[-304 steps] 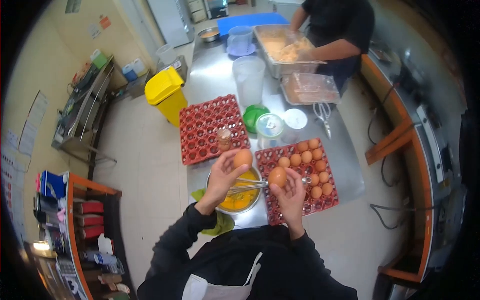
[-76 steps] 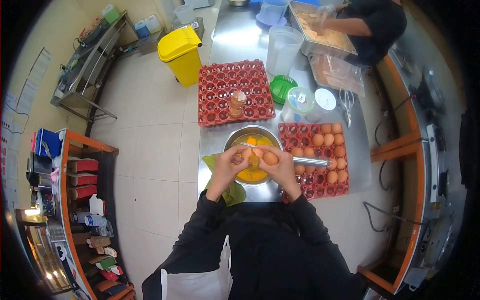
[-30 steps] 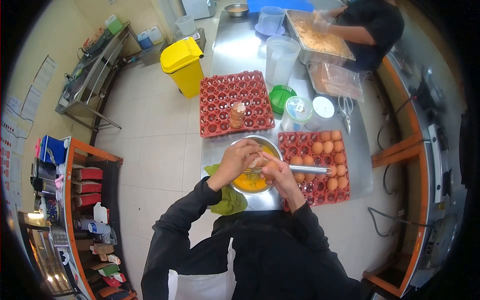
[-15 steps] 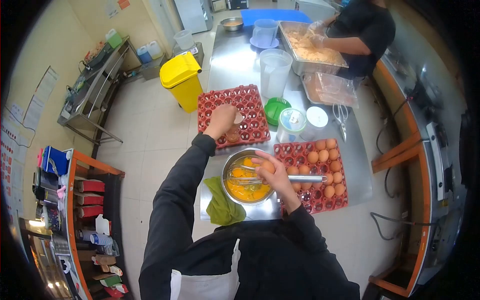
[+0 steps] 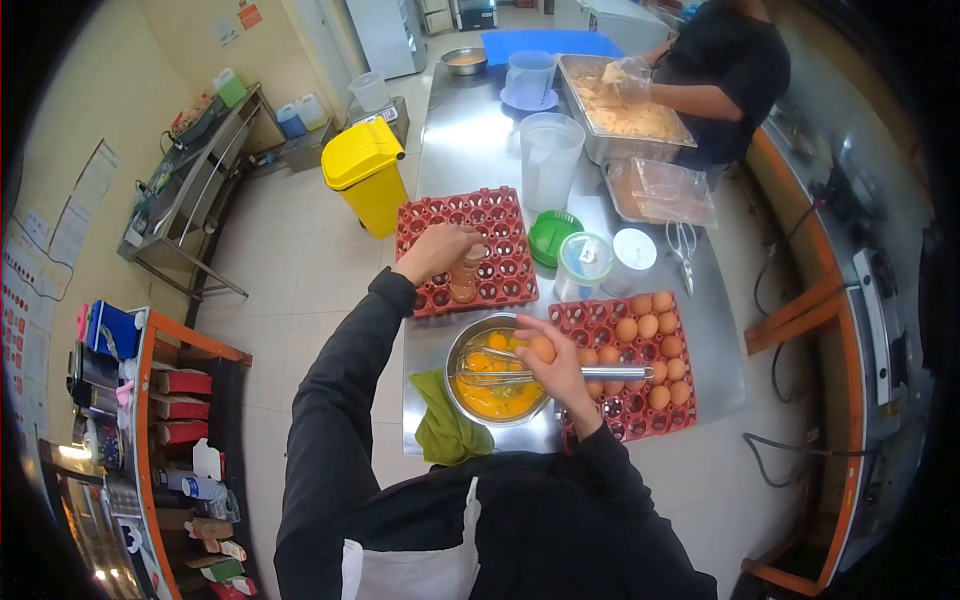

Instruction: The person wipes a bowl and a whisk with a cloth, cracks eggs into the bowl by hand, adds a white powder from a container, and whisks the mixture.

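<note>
My left hand [image 5: 440,250] is over the left red egg tray [image 5: 415,215], its closed fingers at the top of a stack of nested eggshells [image 5: 464,282]. An eggshell [image 5: 476,253] shows at the fingertips. In my right hand [image 5: 562,375] an egg [image 5: 542,348] is held above the right side of a metal bowl [image 5: 449,385]. Yolks and egg white [image 5: 500,402] fill part of the bowl. A whisk [image 5: 615,373] lies across its rim, the handle passing beneath my right hand. Whole brown eggs [image 5: 648,326] sit in the right red egg tray [image 5: 640,415].
A green cloth [image 5: 445,425] touches the bowl's left side. Beyond the trays stand a green dish [image 5: 553,235], lidded tubs [image 5: 586,258], a tall clear jug [image 5: 550,165] and scissors [image 5: 682,250]. Across the table a co-worker's gloved hands work in a metal pan [image 5: 640,145].
My left hand has shifted slightly, and the eggshell at its fingertips is now at the top of the shell stack. The right hand still holds the egg, turned a little.
</note>
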Demonstrator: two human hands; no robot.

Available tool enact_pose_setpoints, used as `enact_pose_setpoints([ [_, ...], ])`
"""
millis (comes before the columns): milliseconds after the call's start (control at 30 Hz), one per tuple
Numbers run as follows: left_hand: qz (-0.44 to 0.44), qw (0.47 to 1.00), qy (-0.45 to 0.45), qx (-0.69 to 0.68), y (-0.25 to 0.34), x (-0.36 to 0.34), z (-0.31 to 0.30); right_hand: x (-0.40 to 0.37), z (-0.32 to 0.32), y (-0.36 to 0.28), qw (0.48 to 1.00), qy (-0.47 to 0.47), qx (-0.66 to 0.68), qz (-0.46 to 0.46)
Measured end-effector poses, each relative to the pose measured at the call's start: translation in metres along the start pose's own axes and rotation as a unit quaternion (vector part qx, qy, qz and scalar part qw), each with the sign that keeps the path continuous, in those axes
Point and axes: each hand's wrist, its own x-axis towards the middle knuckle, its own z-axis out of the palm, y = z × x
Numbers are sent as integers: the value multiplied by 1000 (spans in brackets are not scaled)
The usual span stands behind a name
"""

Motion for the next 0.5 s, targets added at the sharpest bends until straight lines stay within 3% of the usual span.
enact_pose_setpoints([
  [167, -13, 995, 19, -95, 13, -19, 4, -7, -1, 5, 999, 23, -5, -49],
  [267, 58, 998, 15, -10, 28, -36, 5, -12, -3, 4, 998, 28, -6, -48],
  [300, 41, 999, -18, -16, 27, -37, 10, -13, -2, 4, 999, 28, -7, -47],
  [500, 4, 981, 38, -192, 22, -41, 34, -14, -1, 6, 999, 27, -10, -34],
])
